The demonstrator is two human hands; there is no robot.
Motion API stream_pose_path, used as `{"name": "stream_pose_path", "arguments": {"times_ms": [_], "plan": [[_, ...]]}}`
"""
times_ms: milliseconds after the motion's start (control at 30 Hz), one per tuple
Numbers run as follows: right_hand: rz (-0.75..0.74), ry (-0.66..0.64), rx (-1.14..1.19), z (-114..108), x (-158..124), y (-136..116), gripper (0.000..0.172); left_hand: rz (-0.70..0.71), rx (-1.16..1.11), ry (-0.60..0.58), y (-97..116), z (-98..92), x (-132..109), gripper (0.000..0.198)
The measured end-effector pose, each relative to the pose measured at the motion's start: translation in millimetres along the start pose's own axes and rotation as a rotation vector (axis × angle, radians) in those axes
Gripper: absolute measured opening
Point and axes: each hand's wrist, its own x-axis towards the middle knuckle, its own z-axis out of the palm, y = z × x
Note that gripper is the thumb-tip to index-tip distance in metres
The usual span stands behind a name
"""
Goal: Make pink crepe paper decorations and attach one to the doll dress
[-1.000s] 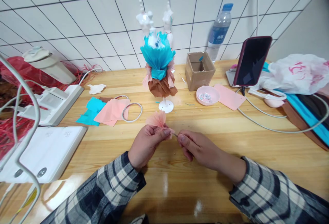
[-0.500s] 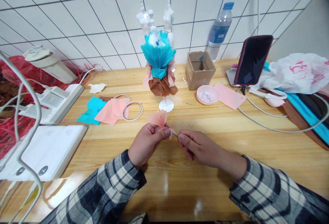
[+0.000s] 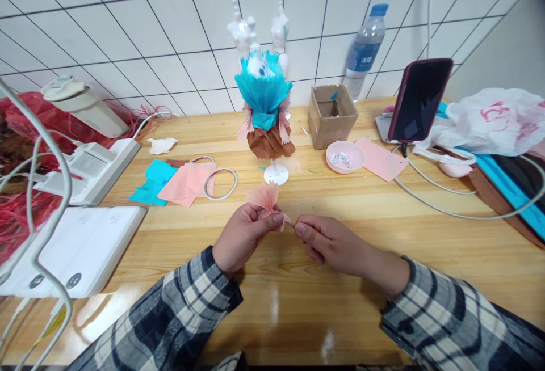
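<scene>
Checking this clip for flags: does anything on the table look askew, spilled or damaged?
Only the water bottle, which leans tilted against the tiled wall behind the cardboard box. Nothing looks spilled or damaged; left hand and right hand pinch the pink paper fan.

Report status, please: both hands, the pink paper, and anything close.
Left hand pinches pink paper fan. Right hand pinches thin stem at its base. Dressed mannequin stand just behind, apart.

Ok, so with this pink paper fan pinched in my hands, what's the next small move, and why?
Probably draw the thin strand snug with the right hand, since it meets the pink paper fan at the gathered base, which the left hand pinches; the pleats spread free above.
</scene>
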Motion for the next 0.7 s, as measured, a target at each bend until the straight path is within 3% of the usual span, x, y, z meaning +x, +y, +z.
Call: {"name": "stream_pose_path", "arguments": {"times_ms": [433, 567, 700], "plan": [[-0.031, 0.034, -0.065, -4.1, -0.4, -4.0, 0.042, 0.006, -0.091, 0.067, 1.4, -0.3, 1.8, 0.022], [-0.075, 0.162, -0.01, -9.4, -1.5, -6.7, 0.036, 0.025, -0.111, 0.052, 2.4, -0.4, 1.0, 0.022], [0.0, 0.308, 0.033, -10.5, -0.6, -8.0, 0.036, 0.027, 0.013, -0.014, 2.5, 1.1, -2.2, 0.022]]}}
